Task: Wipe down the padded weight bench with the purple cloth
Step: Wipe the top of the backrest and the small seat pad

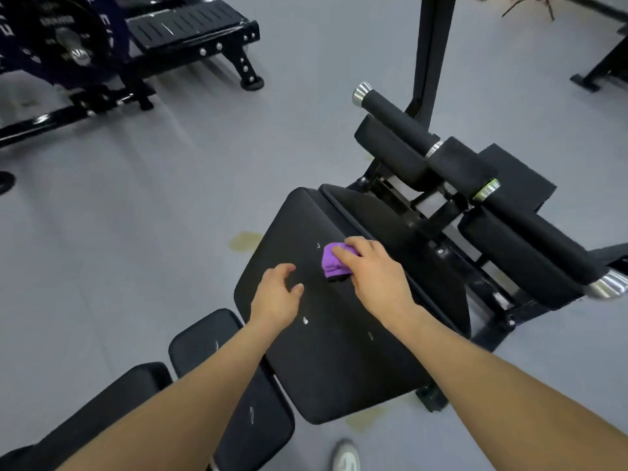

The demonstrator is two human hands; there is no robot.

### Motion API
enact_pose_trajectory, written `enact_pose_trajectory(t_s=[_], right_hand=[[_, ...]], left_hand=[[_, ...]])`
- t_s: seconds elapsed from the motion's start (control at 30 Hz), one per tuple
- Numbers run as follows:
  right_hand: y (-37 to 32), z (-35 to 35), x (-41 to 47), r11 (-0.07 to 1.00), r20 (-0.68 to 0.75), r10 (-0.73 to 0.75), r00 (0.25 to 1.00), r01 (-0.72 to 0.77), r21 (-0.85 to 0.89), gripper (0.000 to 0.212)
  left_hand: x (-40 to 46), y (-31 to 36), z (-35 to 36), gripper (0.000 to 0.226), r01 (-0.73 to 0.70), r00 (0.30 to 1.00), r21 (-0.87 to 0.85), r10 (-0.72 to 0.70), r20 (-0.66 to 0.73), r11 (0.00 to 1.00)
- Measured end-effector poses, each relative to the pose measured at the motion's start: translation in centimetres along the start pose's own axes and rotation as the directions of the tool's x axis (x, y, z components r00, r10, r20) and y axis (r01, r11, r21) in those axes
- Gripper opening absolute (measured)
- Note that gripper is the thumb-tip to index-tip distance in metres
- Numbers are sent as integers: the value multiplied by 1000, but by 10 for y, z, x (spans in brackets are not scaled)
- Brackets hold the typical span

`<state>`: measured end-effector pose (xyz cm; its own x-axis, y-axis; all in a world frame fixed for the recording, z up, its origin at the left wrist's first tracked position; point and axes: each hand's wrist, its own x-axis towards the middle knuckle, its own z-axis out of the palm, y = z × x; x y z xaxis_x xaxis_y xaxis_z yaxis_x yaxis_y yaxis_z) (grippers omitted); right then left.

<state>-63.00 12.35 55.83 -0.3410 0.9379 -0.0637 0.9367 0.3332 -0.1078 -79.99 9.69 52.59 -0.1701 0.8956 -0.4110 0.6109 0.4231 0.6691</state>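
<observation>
Bench pad (339,351), one purple cloth (331,263) (right hand (373,270))

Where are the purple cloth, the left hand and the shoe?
purple cloth (330,265), head view, its bare folded part.
left hand (277,294), head view, its back.
shoe (346,457), head view, its toe.

There is one view only, from a camera worn on the person's head, looking forward and steeply down. Its wide angle bends straight lines toward the picture's borders. It sits close above the bench (339,351), whose black pad fills the middle of the picture and runs away from the viewer toward the far end with its rollers. Both forearms enter from the bottom border and reach to the pad's middle, so the left hand (277,294) and right hand (370,270) lie near the centre. Beyond the bench's left edge the grey floor (136,215) stretches to another machine (136,39) at the top left corner.
</observation>
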Motion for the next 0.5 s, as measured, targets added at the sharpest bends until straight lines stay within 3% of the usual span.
enact_pose_trajectory(t_s=[0.23,0.5], right_hand=[[12,66,-5,950,-40,-225,974,210,-231,65],[24,81,9,908,-254,-350,902,260,-327,44]], left_hand=[[54,-46,22,54,-174,981,129,183,-59,976],[85,-71,43,80,-317,946,169,323,-7,933]])
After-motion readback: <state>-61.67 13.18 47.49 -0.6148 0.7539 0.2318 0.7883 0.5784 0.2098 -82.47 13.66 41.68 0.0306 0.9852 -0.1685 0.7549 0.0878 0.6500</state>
